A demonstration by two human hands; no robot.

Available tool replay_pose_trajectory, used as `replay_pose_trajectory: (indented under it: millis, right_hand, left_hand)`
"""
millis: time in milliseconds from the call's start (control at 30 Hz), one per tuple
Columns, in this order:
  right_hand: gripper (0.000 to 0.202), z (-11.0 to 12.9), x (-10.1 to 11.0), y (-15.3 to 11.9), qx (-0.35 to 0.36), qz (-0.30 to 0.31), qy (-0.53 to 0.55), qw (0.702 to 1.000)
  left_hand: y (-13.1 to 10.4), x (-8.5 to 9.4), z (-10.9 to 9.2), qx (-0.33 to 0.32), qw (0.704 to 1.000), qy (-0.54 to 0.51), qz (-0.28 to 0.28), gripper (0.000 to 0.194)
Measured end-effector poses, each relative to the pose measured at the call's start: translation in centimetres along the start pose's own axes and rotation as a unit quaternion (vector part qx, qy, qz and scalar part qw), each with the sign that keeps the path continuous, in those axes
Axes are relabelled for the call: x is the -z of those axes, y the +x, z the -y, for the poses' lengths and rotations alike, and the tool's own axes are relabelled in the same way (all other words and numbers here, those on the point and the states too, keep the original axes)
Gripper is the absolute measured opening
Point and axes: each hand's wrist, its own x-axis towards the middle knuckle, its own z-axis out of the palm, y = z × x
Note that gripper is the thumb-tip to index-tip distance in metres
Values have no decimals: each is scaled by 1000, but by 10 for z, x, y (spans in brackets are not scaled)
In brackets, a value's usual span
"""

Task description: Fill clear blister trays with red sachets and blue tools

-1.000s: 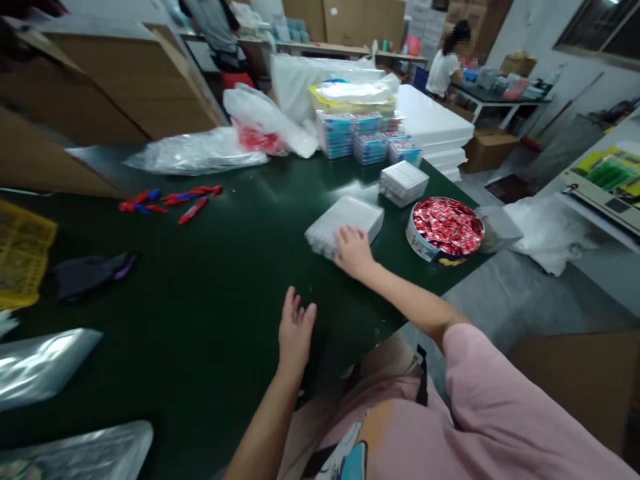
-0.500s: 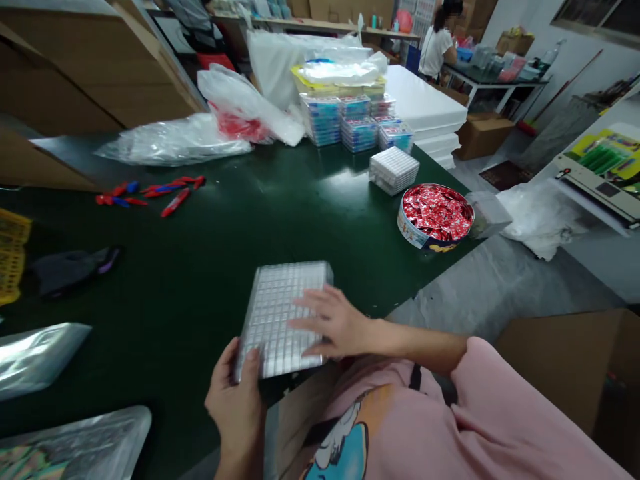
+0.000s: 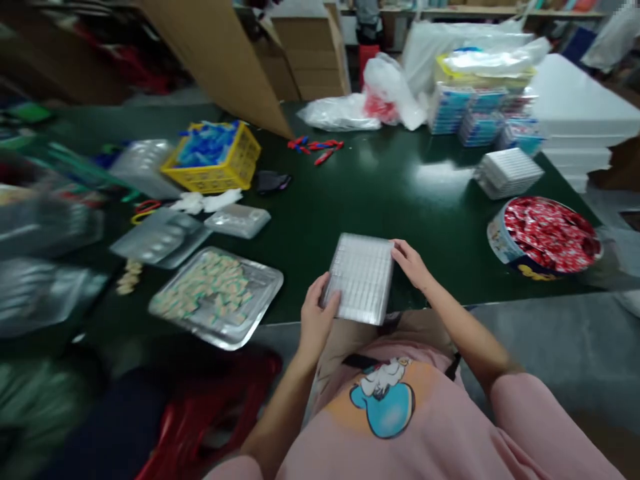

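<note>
A clear, ribbed plastic grid tray (image 3: 361, 279) lies tilted at the front edge of the green table, in front of my body. My left hand (image 3: 319, 308) grips its left side, with the thumb on top. At the tray's upper right corner, my right hand (image 3: 410, 261) holds the edge with its fingers. Whether it is one tray or several nested ones, I cannot tell. To the left, a metal tray (image 3: 273, 283) carries many small beige and green pieces (image 3: 213, 283).
A round tin (image 3: 500, 241) of red packets stands at the right, near a stack of clear grid trays (image 3: 510, 172). A yellow basket (image 3: 215, 179) with blue items is at the back left. Red-and-blue pieces (image 3: 320, 147) and wrapped stacks (image 3: 483, 120) lie farther back.
My view has swung left, bringing the metal tray and yellow basket into sight. My right hand has gone from over the tray's face to its upper right corner; my left hand still holds it.
</note>
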Motion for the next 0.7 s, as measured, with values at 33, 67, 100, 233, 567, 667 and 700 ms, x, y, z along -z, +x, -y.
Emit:
replay_pose_trajectory:
  millis: [33,67,100,233,567,667,700]
  right_hand:
    - [42,2,-3,0,-6,20,13,1000]
    - [41,4,-6,2,-12,41,24,999]
    - [40,6,-9,4,-16,61,28,998]
    - [32,14,-19,24,4,117,-19,993]
    - [30,41,-9,83,-248,341,42,906]
    - [31,47,-5,100,-297,409,38,862]
    - [31,48,-5,105,-305,429,34,850]
  left_hand:
    - [-2,8,1,-19,1000,24,7,50]
    - [-4,16,1,-38,998,53,15,48]
    - [-5,23,1,-54,994,87,24,47]
    - [7,40,-7,-128,969,205,57,46]
    - [75,1,-19,-298,913,213,179,37]
    - [75,-3,-14,-312,907,222,176,36]
    - [74,-3,-13,-318,905,223,171,36]
